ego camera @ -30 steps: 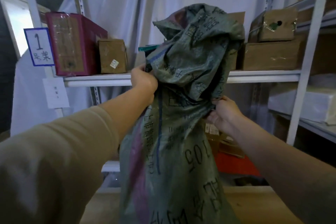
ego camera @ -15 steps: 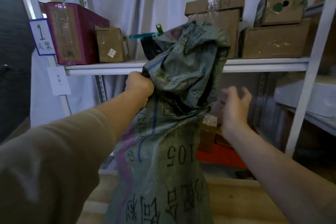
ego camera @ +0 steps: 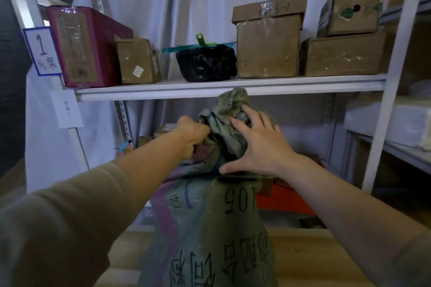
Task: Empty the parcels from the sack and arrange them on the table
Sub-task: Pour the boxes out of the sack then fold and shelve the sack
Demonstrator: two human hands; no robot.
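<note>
Below the white shelf (ego camera: 228, 88), at the centre of the view, a green woven sack (ego camera: 217, 228) stands upright on the wooden worktop (ego camera: 314, 256), its printed side, with the number 105, facing the camera. Its bunched neck rises toward twelve o'clock and stops just under the shelf edge.

The left hand (ego camera: 192, 137) reaches in from eight o'clock on a long-sleeved arm; its fingers are curled tight into a fist that grips the gathered cloth on the left side of the neck. The right hand (ego camera: 254, 144) comes in from four o'clock on a bare forearm and lies over the right side of the neck, palm down. Its fingers (ego camera: 250, 115) are spread wide and nearly straight, pressing on the crumpled fabric, with the thumb stretched out toward nine o'clock along the fold where the neck meets the sack's body.

On the shelf, from ten o'clock to two o'clock, stand a maroon box (ego camera: 86, 46), a small brown carton (ego camera: 137, 62), a black plastic-wrapped bundle (ego camera: 206, 63) with a teal strip across its top, a tall taped carton (ego camera: 268, 39), and a wide flat carton (ego camera: 342, 53) with a smaller box (ego camera: 352, 13) on top. A paper label marked 1 (ego camera: 43, 51) hangs on the left upright at ten o'clock. Behind the sack, at three o'clock, an orange-red surface (ego camera: 284, 200) shows on the lower level, partly hidden.
</note>
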